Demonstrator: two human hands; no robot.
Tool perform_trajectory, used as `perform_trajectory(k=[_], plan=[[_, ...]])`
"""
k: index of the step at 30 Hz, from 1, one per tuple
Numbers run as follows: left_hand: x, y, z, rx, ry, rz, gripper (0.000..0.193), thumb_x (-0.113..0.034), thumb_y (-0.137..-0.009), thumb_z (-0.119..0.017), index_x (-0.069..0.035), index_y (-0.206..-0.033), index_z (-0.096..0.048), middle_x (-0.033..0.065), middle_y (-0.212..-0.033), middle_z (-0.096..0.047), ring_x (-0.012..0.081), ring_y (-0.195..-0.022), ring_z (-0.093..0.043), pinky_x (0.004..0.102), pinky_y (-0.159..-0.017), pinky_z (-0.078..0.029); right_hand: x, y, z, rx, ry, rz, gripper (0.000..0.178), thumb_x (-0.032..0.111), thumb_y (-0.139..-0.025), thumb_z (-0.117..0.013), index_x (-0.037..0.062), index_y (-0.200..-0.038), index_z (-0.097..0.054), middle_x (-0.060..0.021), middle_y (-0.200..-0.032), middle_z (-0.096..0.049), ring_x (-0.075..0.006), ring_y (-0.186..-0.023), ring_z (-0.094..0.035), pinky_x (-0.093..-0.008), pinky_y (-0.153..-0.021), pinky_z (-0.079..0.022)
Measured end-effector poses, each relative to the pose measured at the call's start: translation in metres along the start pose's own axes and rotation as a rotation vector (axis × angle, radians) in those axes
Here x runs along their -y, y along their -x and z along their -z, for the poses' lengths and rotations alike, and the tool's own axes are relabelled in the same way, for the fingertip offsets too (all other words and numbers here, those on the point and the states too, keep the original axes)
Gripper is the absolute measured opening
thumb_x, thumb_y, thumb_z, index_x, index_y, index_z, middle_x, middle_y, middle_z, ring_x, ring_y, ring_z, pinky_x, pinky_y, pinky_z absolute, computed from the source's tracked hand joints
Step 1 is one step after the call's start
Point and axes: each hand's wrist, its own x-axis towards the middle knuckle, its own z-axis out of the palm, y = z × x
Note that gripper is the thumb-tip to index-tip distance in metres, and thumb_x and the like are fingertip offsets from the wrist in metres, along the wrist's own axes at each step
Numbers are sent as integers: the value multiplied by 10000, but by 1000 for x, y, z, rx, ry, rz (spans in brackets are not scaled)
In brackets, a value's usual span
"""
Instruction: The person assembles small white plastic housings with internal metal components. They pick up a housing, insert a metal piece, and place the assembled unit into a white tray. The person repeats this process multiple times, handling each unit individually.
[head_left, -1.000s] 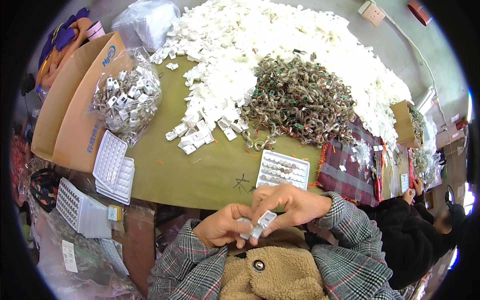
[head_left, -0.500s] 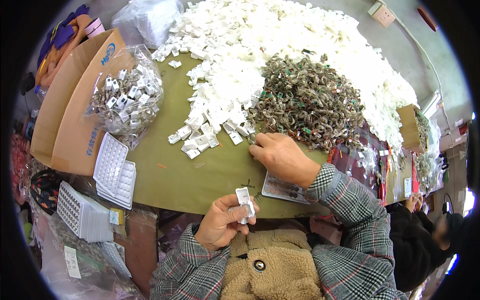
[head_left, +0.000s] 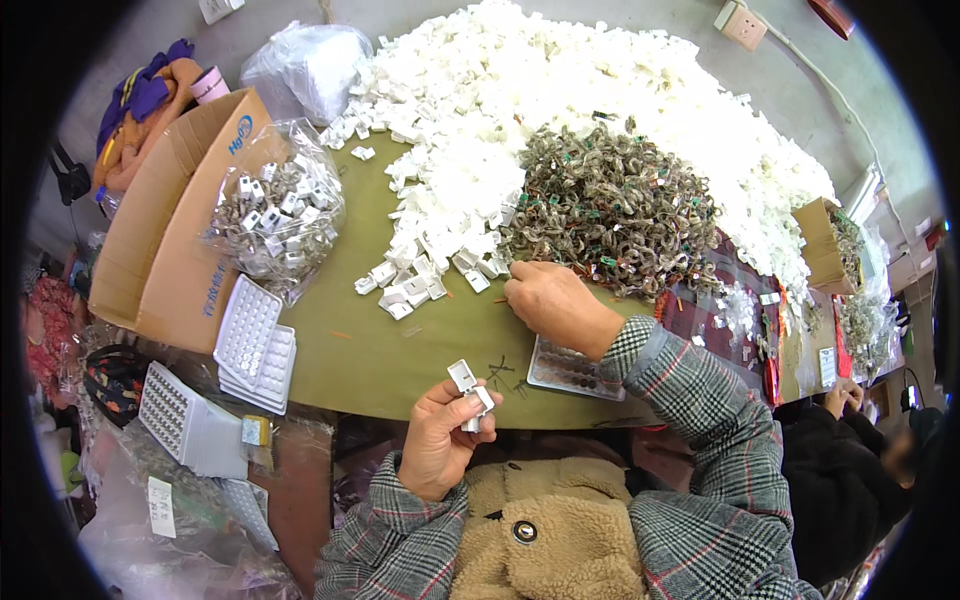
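Note:
My left hand (head_left: 435,445) is closed round a small white plastic case (head_left: 463,378) with its hinged lid standing up, held in front of my chest. At the near left edge of a pile of coiled grey cables with green circuit boards (head_left: 615,200) is my right hand (head_left: 562,308). Its fingers are bent and pressed together, and whatever they pinch is hidden. Loose white cases (head_left: 410,288) lie just left of those fingers. Below my right hand, at the table's near edge, a tray with round dark pieces (head_left: 565,368) is partly covered by my forearm.
A large heap of white cases (head_left: 640,75) fills the far side of the green table (head_left: 375,355). To the left stand a cardboard box (head_left: 165,230), a clear bag of finished-looking units (head_left: 280,215) and stacked white trays (head_left: 250,345). Another person (head_left: 845,480) sits at the right.
The view has shifted slightly. My left hand still holds the white case, now tilted a little to the left. My right hand stays by the cable pile, its fingers drawn slightly closer in.

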Motion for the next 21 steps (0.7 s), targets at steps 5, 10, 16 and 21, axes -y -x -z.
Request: perform_trajectory(k=[5, 10, 16, 21], plan=[[0, 9, 1, -57, 16, 28, 219, -49, -923, -631, 9, -1134, -617, 165, -992, -690, 176, -734, -671, 313, -639, -607, -9, -6, 5, 70, 19, 82, 64, 67, -767, -637, 44, -716, -668, -130, -800, -642, -308, -776, -675, -415, -716, -553], [0, 12, 3, -32, 22, 30, 218, -49, -928, -621, -5, -1141, -610, 153, -998, -685, 175, -754, -660, 318, -664, -601, -11, -7, 4, 93, 18, 206, 74, 79, -784, -628, 16, -755, -600, -116, -791, -594, -311, -773, -643, -413, -724, -529], [1, 13, 8, -44, 47, 29, 212, -52, -928, -618, -12, -1136, -610, 152, -1013, -683, 176, -756, -661, 312, -662, -602, -8, 1, 25, 44, -517, 21, 106, 99, -808, -626, 9, -864, -628, -149, -832, -643, -359, -774, -647, -430, -690, -512], [-4, 10, 4, -35, 50, 60, 198, -65, -940, -600, -12, -1130, -601, 186, -1119, -669, 177, -767, -658, 307, -676, -604, -7, -3, 42, 87, -1228, -373, 97, 64, -935, -602, -31, -949, -612, -8, -842, -631, -64, -800, -586, -240, -708, -502]])
